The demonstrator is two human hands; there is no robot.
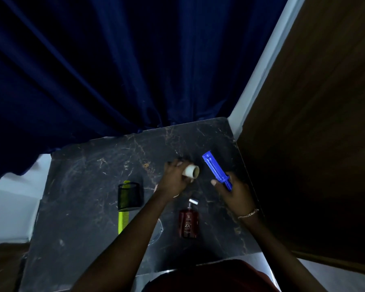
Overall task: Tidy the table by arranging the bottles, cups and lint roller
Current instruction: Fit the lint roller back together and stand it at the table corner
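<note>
My left hand (174, 179) grips a white paper roll (191, 171) with an open cardboard core, held above the dark marble table (89, 175). My right hand (233, 189) holds the blue plastic lint roller handle (216, 170) by its lower end, its long part pointing up and left. Roll and handle are apart, a small gap between them. A dark red bottle (188, 223) with a silver pump top lies flat on the table below my hands. A black mesh cup (129, 196) stands at the left.
A yellow-green comb (122, 221) sticks out from under the mesh cup. A clear glass rim (157, 230) shows beside my left forearm. A blue curtain (114, 70) hangs behind the table. A brown wooden panel (314, 144) borders its right side.
</note>
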